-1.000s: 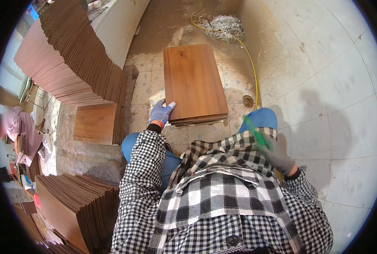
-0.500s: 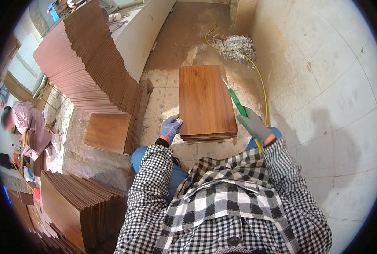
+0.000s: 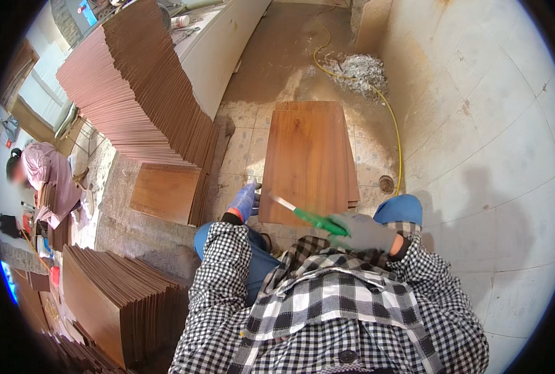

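Note:
A reddish-brown wood-grain board (image 3: 305, 168) lies on top of a low stack of like boards (image 3: 353, 194) in front of me. It sits askew, so the boards under it show along its right side and far end. My left hand (image 3: 244, 202), in a bluish-purple glove, is beside the board's left edge with its fingers stretched out; contact is hard to tell. My right hand (image 3: 366, 232), in a grey glove, is closed around a green air blow gun (image 3: 320, 220) with a thin pale nozzle. That nozzle points left over the board's near part, slightly blurred.
A yellow hose (image 3: 397, 134) runs along the right wall (image 3: 477, 112), past shredded silvery scraps (image 3: 361, 71) and a round floor drain (image 3: 386, 183). Tall piles of boards (image 3: 147, 87) and further boards (image 3: 122, 305) stand at left. Beyond them a person in pink (image 3: 50, 174) bends over.
The top board has slid toward me and turned slightly on the stack. My right hand has swung the blow gun left and nearer. My left hand has opened from its hold on the board's edge.

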A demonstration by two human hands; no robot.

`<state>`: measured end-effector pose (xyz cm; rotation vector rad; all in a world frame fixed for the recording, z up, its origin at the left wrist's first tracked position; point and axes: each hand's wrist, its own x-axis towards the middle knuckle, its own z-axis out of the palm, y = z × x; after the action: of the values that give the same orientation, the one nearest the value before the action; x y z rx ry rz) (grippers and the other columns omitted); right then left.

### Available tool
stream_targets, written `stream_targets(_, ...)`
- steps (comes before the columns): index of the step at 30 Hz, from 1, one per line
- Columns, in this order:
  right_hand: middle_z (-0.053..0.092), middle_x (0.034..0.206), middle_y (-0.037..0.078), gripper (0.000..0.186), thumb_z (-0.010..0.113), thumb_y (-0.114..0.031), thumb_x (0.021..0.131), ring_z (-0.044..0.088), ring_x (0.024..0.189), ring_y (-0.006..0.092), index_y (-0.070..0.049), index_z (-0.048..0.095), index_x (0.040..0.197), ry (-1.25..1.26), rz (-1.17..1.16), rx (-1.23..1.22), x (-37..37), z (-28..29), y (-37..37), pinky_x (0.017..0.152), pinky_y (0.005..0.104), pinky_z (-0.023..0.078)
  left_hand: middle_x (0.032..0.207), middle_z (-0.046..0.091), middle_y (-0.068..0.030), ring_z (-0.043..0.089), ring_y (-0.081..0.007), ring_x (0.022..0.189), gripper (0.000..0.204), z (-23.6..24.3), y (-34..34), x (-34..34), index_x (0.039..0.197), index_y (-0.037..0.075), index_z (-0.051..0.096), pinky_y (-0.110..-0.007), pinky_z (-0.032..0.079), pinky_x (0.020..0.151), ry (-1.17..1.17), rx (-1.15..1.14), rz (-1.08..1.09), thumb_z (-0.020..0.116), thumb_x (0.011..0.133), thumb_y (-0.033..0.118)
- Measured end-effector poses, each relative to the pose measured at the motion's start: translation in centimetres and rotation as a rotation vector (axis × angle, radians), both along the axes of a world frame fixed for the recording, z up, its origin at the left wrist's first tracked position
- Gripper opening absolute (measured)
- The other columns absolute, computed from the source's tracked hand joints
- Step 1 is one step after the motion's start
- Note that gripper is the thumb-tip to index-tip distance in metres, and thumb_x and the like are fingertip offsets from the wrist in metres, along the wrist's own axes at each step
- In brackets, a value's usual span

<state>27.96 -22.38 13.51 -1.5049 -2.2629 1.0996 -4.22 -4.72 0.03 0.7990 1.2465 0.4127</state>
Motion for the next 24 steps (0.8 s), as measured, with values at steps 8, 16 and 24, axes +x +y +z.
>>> stream_targets(8,0.072,0.107,0.022,0.066,0.044,-0.065,0.102,0.069,0.099,0.0398,-0.006,0.063,0.126,-0.29,-0.182,0.032,-1.6,1.0,9.4,0.086,0.0474,0.054,0.15,0.053,-0.0221,0.052,-0.0342,0.136,0.086,-1.4,1.6,2.5,0.157,0.009,0.043,-0.049,0.039,0.113,0.152,0.153,0.105,0.033,0.101,0.074)
stream_targets(16,0.073,0.097,0.021,0.074,0.036,-0.071,0.102,0.072,0.093,0.0348,-0.005,0.066,0.114,-0.243,-0.334,-0.042,-1.2,1.1,12.5,0.082,0.0467,0.056,0.143,0.061,-0.0203,0.056,-0.0259,0.133,0.067,-1.4,2.4,5.0,0.143,-0.005,0.055,-0.035,0.04,0.111,0.56,0.537,-0.123,0.037,0.11,0.051)
stream_targets(24,0.071,0.095,0.018,0.064,0.044,-0.066,0.102,0.071,0.085,0.0336,-0.007,0.064,0.117,-0.235,-0.216,0.124,1.2,-0.7,7.3,0.072,0.0465,0.055,0.146,0.059,-0.0157,0.053,-0.0231,0.134,0.062,-4.3,3.5,3.8,0.146,-0.002,0.053,-0.033,0.04,0.113,0.492,0.565,-0.124,0.037,0.111,0.046)
